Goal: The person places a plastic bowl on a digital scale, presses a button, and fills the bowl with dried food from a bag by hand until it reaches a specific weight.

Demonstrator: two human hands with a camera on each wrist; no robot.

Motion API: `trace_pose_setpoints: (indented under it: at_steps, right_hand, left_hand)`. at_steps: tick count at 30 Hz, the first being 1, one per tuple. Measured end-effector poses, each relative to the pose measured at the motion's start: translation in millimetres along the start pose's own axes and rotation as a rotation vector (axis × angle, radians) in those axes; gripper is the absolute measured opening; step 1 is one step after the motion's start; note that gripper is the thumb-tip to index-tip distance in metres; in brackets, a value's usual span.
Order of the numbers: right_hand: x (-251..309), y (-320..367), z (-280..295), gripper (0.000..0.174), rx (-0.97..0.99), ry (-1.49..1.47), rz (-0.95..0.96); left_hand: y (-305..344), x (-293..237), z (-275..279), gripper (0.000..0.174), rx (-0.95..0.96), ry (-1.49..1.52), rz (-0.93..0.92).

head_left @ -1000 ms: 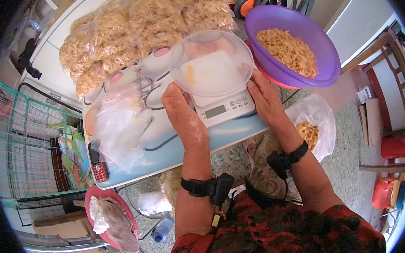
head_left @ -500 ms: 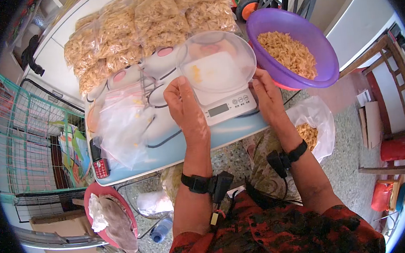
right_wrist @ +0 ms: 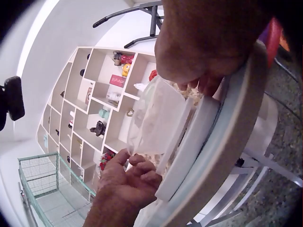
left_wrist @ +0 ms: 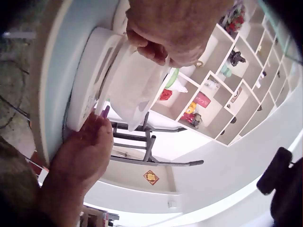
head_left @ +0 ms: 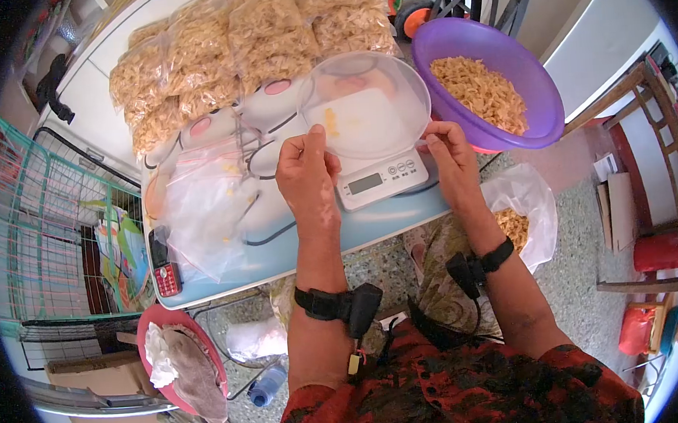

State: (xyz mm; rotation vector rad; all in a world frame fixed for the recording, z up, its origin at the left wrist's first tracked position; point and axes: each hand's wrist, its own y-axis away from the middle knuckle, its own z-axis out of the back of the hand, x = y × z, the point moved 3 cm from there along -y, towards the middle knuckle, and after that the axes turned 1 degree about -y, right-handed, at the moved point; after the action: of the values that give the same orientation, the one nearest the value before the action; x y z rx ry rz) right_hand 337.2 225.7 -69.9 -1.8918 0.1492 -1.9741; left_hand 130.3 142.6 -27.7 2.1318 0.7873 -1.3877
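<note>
A translucent plastic bowl (head_left: 371, 103) with a yellow mark on it sits on a white digital kitchen scale (head_left: 384, 178) near the table's front edge. At the bowl's left side, my left hand (head_left: 305, 174) pinches the rim between thumb and curled fingers; the right wrist view shows this left hand (right_wrist: 130, 182) from the side. Opposite it, my right hand (head_left: 452, 164) grips the rim low on the right, just above the scale. In the left wrist view, the right hand's fingers (left_wrist: 97, 130) lie close beside the scale's end. The scale's display faces me.
Bags of dried yellowish flakes (head_left: 241, 45) are stacked at the table's back. Clear zip bags (head_left: 204, 193) and a red phone (head_left: 165, 272) lie left. A purple basin (head_left: 538, 80) of flakes stands right, above an open plastic bag (head_left: 531, 206) of more flakes.
My left hand's fingers have curled in, with the thumb now at the bowl's rim. My right hand has drawn slightly back along the rim. The bowl and scale stay together.
</note>
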Motion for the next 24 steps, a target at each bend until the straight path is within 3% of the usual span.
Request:
trace_pose_setpoints:
  at_steps: [3, 9, 12, 16, 24]
  right_hand:
    - [6.8, 5.5, 2.5, 0.013, 0.008, -0.002, -0.101]
    - [8.4, 17.7, 9.3, 0.012, 0.073, 0.050, -0.108]
    - [17.7, 16.6, 11.7, 0.011, 0.103, 0.137, 0.101]
    - [22.5, 20.1, 14.3, 0.014, 0.240, 0.304, 0.238]
    - [44.4, 37.8, 1.0, 0.025, 0.392, 0.480, 0.300]
  left_hand:
    - [0.9, -3.4, -1.2, 0.028, 0.004, 0.012, -0.009]
    - [-0.9, 0.9, -0.7, 0.028, 0.017, 0.030, -0.009]
    - [-2.6, 4.3, -1.7, 0.028, -0.005, 0.062, -0.029]
    - [-1.0, 3.3, -3.1, 0.029, -0.011, 0.096, -0.061]
    - [3.0, -3.2, -4.5, 0.029, -0.026, 0.153, -0.058]
